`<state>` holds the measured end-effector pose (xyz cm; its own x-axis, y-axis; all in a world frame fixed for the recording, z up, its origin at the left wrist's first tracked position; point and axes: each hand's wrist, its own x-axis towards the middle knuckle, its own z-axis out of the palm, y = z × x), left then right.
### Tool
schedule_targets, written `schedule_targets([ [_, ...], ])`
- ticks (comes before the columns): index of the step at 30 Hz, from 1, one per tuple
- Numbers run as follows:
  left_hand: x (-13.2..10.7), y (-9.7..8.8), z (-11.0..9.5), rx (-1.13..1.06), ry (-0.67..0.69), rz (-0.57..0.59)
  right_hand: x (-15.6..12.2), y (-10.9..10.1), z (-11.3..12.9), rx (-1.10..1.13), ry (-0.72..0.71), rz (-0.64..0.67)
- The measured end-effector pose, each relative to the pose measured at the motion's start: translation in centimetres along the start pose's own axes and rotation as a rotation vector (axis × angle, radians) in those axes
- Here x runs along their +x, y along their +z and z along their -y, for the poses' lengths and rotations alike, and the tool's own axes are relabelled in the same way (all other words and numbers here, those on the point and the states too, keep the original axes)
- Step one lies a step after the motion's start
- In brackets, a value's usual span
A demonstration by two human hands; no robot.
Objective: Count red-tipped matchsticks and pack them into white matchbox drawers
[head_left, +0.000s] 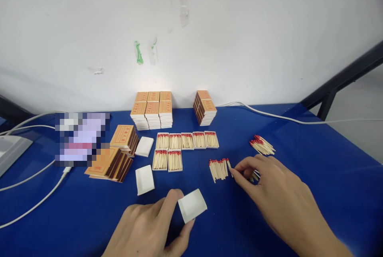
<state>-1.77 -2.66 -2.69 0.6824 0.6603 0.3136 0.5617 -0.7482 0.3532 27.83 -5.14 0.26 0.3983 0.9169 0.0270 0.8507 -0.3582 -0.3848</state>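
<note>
My left hand [152, 221] is closed on a white matchbox tray [193, 205], gripped between thumb and fingers and tilted above the blue table. With thumb and forefinger pinched, my right hand [269, 193] holds a match [229, 164] at the right end of a loose row of red-tipped matches [219, 169]. A few more matchsticks [255, 176] show partly beneath its curled fingers; the rest there is hidden. Beyond that hand lies a loose pile of matches [262, 145]. Two white trays [145, 180] rest left of several match-filled trays [175, 161], which stand in two rows.
Matchboxes [152, 108] are stacked by the wall, with a smaller stack [206, 107] to their right. Orange box sleeves [109, 163] pile up at left beside a blurred-out phone [85, 137]. White cables [38, 213] cross the table's left side and its back right.
</note>
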Motion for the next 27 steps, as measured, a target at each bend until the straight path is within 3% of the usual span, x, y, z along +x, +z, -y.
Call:
schedule_targets([
  [6, 0.2, 0.0, -0.1, 0.009, 0.022, -0.042, -1.0, -0.5, -1.6, 0.094, 0.030, -0.054],
  [12, 0.3, 0.0, -0.3, 0.012, 0.009, -0.046, -2.8, -0.8, -4.0, -0.025, 0.129, -0.174],
  [27, 0.4, -0.1, -0.2, 0.012, 0.020, -0.050, -2.9, 0.3, -4.8, -0.082, 0.025, -0.180],
])
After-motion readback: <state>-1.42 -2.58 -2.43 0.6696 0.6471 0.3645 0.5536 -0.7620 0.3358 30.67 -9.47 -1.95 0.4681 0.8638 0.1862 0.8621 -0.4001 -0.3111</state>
